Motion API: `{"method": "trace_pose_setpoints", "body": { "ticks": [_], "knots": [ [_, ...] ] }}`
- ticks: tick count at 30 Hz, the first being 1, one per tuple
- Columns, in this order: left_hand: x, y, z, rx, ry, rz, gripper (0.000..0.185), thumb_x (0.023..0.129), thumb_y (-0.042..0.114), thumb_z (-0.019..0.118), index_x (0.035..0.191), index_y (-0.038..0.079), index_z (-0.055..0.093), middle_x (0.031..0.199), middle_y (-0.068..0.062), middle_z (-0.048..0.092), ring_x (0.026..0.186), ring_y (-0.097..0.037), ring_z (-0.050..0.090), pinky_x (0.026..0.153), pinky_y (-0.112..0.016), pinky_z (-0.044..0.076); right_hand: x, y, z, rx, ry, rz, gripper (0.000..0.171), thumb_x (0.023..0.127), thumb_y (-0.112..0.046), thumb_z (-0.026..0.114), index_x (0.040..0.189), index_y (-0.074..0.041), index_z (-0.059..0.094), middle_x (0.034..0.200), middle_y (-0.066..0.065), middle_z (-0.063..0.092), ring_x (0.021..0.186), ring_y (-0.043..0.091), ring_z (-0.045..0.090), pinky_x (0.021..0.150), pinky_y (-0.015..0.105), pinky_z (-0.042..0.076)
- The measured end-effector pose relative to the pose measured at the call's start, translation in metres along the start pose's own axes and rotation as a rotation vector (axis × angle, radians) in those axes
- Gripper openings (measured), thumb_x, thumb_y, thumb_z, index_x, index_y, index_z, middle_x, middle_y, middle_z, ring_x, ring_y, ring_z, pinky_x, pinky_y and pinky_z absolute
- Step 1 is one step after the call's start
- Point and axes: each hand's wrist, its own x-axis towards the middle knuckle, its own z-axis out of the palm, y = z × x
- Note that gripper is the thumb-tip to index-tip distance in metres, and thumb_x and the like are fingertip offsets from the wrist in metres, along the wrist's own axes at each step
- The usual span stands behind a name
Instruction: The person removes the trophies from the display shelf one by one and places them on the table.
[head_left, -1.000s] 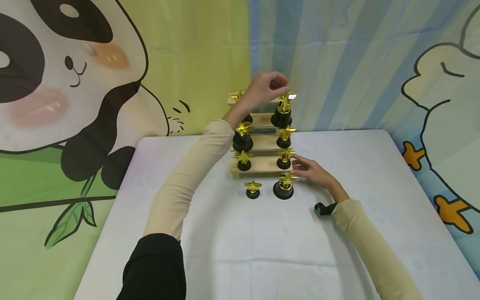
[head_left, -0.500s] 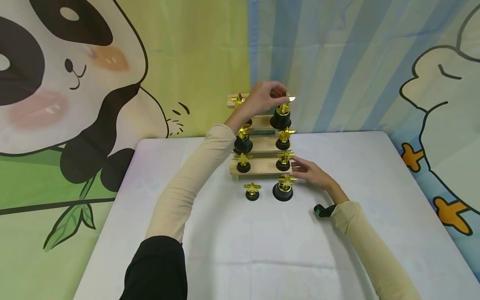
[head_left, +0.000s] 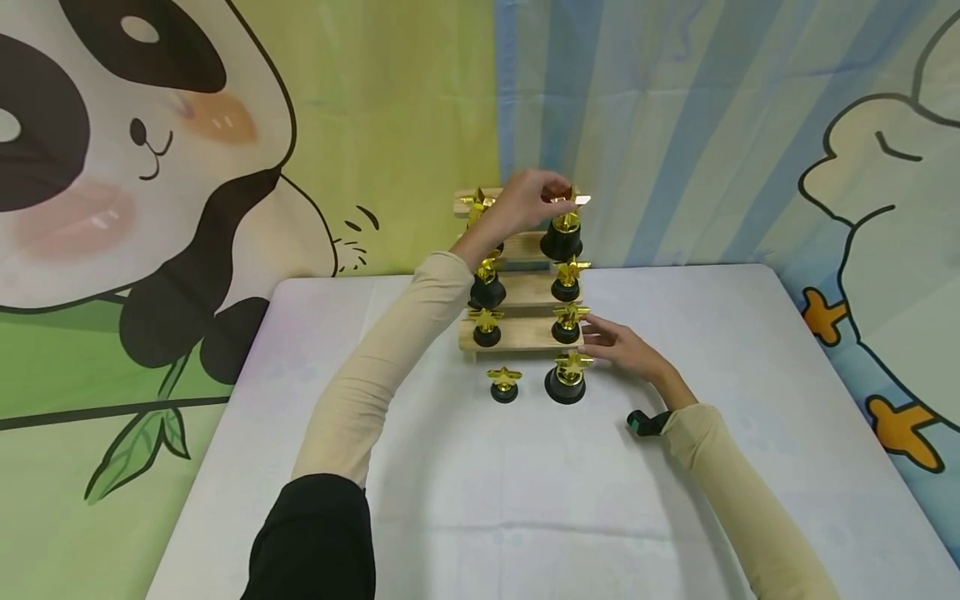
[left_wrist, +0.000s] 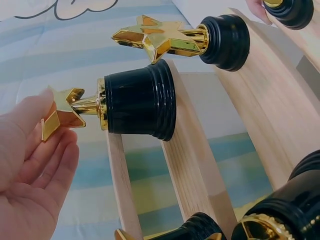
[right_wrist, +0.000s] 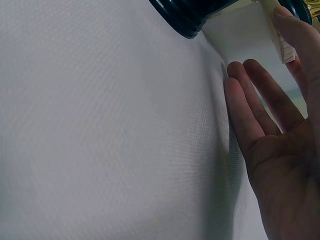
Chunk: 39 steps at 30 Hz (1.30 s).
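A stepped wooden rack stands at the back of the white table with several gold-star trophies on black bases. My left hand reaches to an upper step, where a large trophy stands. In the left wrist view its fingers lie nearly straight, one fingertip against that trophy's star; its base sits on the wood. My right hand rests flat on the table by the rack's right end, beside a large trophy; its fingers are straight.
A small trophy stands on the table in front of the rack. More trophies fill the lower steps. A cartoon backdrop hangs right behind the rack. The table's near half is bare cloth.
My left hand has come down with the large trophy, which now stands on the upper step, and its fingers have loosened around the star. The right hand has stayed put.
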Motion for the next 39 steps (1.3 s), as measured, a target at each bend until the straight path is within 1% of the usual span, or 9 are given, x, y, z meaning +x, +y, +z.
{"method": "trace_pose_setpoints", "body": {
  "ticks": [3, 10, 15, 20, 24, 32, 39],
  "knots": [
    [0.0, -0.001, 0.001, 0.016, -0.009, -0.008, 0.042, 0.093, 0.031, 0.066, 0.128, 0.007, 0.062, 0.125, -0.008, 0.065, 0.108, -0.017, 0.062, 0.093, -0.022, 0.052, 0.001, 0.002, 0.0, 0.0, -0.001, 0.002, 0.077, 0.094, -0.024, 0.064, 0.155, -0.005, 0.019, 0.149, 0.028, 0.038, 0.136, 0.043, 0.042, 0.109, 0.055, 0.041],
    [0.0, 0.001, 0.001, 0.024, -0.051, -0.054, 0.045, 0.095, 0.034, 0.062, 0.133, 0.01, 0.057, 0.133, -0.006, 0.06, 0.117, -0.017, 0.059, 0.1, -0.024, 0.049, 0.0, 0.002, -0.001, -0.007, 0.005, -0.003, 0.076, 0.095, -0.024, 0.064, 0.154, -0.005, 0.021, 0.148, 0.028, 0.039, 0.136, 0.044, 0.042, 0.108, 0.056, 0.042],
    [-0.001, 0.002, 0.0, 0.027, -0.046, -0.031, 0.044, 0.095, 0.033, 0.062, 0.132, 0.009, 0.058, 0.132, -0.007, 0.061, 0.117, -0.017, 0.059, 0.1, -0.024, 0.049, 0.001, 0.004, 0.0, -0.004, 0.007, -0.007, 0.077, 0.094, -0.023, 0.064, 0.154, -0.004, 0.021, 0.148, 0.028, 0.04, 0.136, 0.044, 0.043, 0.109, 0.055, 0.041],
    [-0.002, 0.004, -0.005, 0.001, -0.033, -0.033, 0.047, 0.095, 0.036, 0.061, 0.134, 0.009, 0.056, 0.134, -0.006, 0.06, 0.117, -0.016, 0.058, 0.101, -0.024, 0.048, 0.003, 0.006, 0.0, 0.004, 0.002, -0.01, 0.076, 0.094, -0.024, 0.064, 0.154, -0.006, 0.02, 0.148, 0.028, 0.04, 0.136, 0.043, 0.042, 0.109, 0.055, 0.042],
    [-0.002, 0.007, -0.011, -0.034, -0.002, -0.024, 0.048, 0.095, 0.036, 0.061, 0.135, 0.008, 0.055, 0.132, -0.006, 0.06, 0.115, -0.014, 0.058, 0.098, -0.024, 0.049, 0.004, 0.006, 0.0, -0.001, 0.004, -0.012, 0.076, 0.094, -0.024, 0.064, 0.154, -0.006, 0.021, 0.148, 0.028, 0.04, 0.136, 0.043, 0.043, 0.109, 0.055, 0.042],
    [-0.003, 0.016, -0.028, -0.125, 0.089, 0.029, 0.045, 0.095, 0.032, 0.062, 0.132, 0.006, 0.056, 0.131, -0.006, 0.061, 0.116, -0.014, 0.06, 0.098, -0.019, 0.049, 0.004, 0.004, 0.0, 0.003, 0.004, -0.013, 0.076, 0.095, -0.024, 0.064, 0.154, -0.006, 0.021, 0.149, 0.028, 0.039, 0.136, 0.044, 0.042, 0.109, 0.055, 0.041],
    [-0.005, 0.02, -0.04, -0.228, 0.159, 0.035, 0.043, 0.095, 0.032, 0.063, 0.131, 0.01, 0.057, 0.133, -0.004, 0.059, 0.121, -0.013, 0.057, 0.1, -0.018, 0.047, 0.005, 0.005, -0.001, 0.005, 0.005, -0.021, 0.075, 0.095, -0.022, 0.064, 0.154, -0.006, 0.021, 0.148, 0.029, 0.039, 0.136, 0.044, 0.042, 0.108, 0.055, 0.042]
  ]
}}
